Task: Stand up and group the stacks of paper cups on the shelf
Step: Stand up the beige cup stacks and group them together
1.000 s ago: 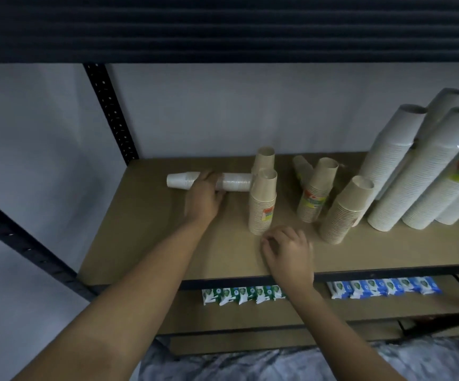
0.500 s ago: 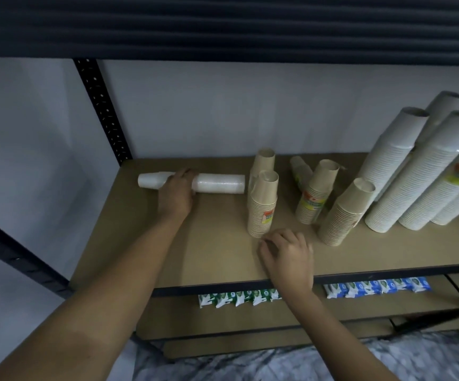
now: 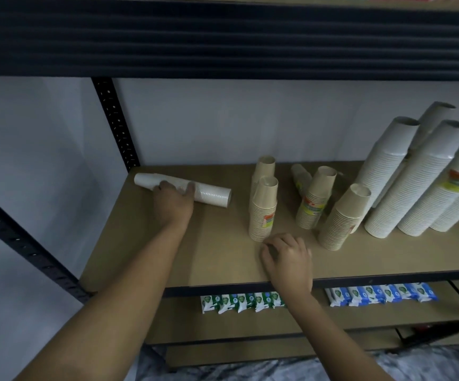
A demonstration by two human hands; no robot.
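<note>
A white cup stack [image 3: 211, 196] lies on its side at the back left of the wooden shelf [image 3: 217, 259]. My left hand [image 3: 173, 202] is closed over its middle. Several brown cup stacks stand in the shelf's middle: the nearest one [image 3: 263, 213], one behind it [image 3: 264, 168], a wrapped one [image 3: 315, 198] and a leaning one [image 3: 343, 217]. Another brown stack [image 3: 299, 176] lies tilted behind them. My right hand [image 3: 288, 259] rests on the shelf near its front edge, fingers curled, just below the nearest brown stack and holding nothing.
Several tall white cup stacks [image 3: 418, 182] lean at the right end of the shelf. A black perforated upright [image 3: 115, 122] stands at the back left corner. The lower shelf holds rows of green packets [image 3: 239, 302] and blue packets [image 3: 379, 294]. A dark shelf runs overhead.
My left hand has slid the lying white stack leftward, away from the brown stacks, toward the back left corner. My right hand has stayed in place.
</note>
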